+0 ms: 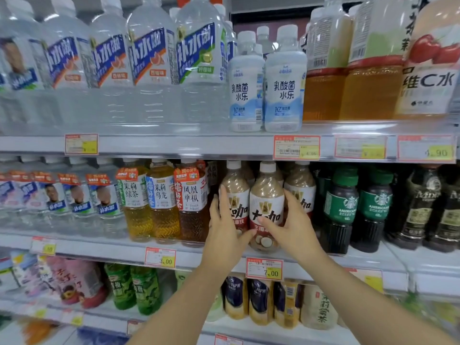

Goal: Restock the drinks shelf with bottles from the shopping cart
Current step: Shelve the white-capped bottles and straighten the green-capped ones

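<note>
Two beige milk-coffee bottles with white caps and red-and-white labels stand at the front of the middle shelf (pixel 124 250). My left hand (pixel 224 227) grips the left coffee bottle (pixel 236 192) from its left side, thumb across the label. My right hand (pixel 291 227) holds the front coffee bottle (pixel 266 195), fingers round its right side and thumb on the label. Both bottles are upright, bases on or just above the shelf. A third like bottle (pixel 302 188) stands behind on the right. The shopping cart is out of view.
Tea bottles (pixel 164 202) stand close on the left, green-labelled Starbucks bottles (pixel 343 207) close on the right. The upper shelf carries water bottles (pixel 154 61) and white yoghurt drinks (pixel 283 90). Price tags (pixel 264 268) line the shelf edges. The lower shelf holds more drinks (pixel 261 300).
</note>
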Demonstrator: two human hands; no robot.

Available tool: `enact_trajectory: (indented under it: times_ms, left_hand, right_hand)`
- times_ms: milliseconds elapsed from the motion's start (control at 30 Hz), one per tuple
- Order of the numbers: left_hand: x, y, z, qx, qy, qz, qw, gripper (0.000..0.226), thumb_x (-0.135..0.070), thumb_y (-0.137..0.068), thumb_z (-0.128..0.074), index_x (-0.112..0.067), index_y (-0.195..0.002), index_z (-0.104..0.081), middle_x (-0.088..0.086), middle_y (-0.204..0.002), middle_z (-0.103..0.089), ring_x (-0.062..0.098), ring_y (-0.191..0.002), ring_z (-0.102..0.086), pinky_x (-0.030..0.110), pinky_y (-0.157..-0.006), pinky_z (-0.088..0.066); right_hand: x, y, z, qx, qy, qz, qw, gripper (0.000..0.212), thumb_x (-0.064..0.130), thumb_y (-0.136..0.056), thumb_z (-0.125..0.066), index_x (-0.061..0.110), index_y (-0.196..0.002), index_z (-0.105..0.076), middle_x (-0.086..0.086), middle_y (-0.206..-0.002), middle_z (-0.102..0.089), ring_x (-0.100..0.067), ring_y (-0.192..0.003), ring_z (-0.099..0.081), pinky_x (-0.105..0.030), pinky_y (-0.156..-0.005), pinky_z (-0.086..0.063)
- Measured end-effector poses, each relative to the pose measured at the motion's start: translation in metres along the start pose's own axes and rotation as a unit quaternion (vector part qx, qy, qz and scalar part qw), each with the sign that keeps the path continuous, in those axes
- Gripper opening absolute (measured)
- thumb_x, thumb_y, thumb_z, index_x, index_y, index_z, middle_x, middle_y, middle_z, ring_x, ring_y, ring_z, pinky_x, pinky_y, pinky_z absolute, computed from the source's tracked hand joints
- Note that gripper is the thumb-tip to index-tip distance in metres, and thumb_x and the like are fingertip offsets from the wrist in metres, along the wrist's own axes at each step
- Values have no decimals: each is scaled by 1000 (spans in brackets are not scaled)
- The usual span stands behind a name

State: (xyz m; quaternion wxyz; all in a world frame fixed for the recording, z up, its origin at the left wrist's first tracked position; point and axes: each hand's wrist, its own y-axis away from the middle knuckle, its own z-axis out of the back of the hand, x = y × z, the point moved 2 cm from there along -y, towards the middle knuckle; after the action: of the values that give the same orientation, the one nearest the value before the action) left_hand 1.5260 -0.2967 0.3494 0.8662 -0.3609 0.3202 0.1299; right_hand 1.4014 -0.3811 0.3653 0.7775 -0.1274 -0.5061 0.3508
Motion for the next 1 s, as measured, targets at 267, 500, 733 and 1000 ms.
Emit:
enact_trajectory:
  times_ms: [267, 500, 733, 1000]
  left_hand:
    - [4, -3, -5, -4, -14, 8, 1000, 116, -30, -77, -74, -45, -131, 27, 3, -156, 2, 28, -142, -20, 44, -109, -34]
    - [-4, 2, 0, 11, -23, 5, 1000, 110, -29, -81, -71, -37, -136, 23, 8, -156, 6, 30, -142, -15, 40, -110, -28]
    - [-36, 24, 2, -47, -92, -141, 985, 60, -24, -82, -67, -22, -136, -41, 5, -144, -26, 29, -128, -38, 47, -104, -39]
    - [-76, 42, -46, 137, 89, -106, 981, 52, -21, -92, -55, -33, -138, -34, -15, -132, -41, -4, -113, -40, 16, -94, -34]
  right_hand:
    - [-7, -8, -9, -32, 63, -19, 997, 83, 38, -79, -69, 15, -145, -24, -6, -143, -34, -22, -133, -34, -36, -105, -34]
    - [2, 11, 4, -53, 38, -6, 998, 74, 32, -82, -68, 18, -143, -30, 1, -138, -41, -13, -128, -40, -29, -102, -37]
    - [-19, 45, 78, -267, 40, -41, 962, 42, 17, -85, -64, 13, -124, -49, 6, -110, -45, -20, -111, -49, -41, -95, -45]
    - [-51, 50, 119, -240, 85, -106, 961, 50, 21, -85, -64, 16, -130, -45, -4, -129, -45, -21, -120, -44, -41, -102, -40]
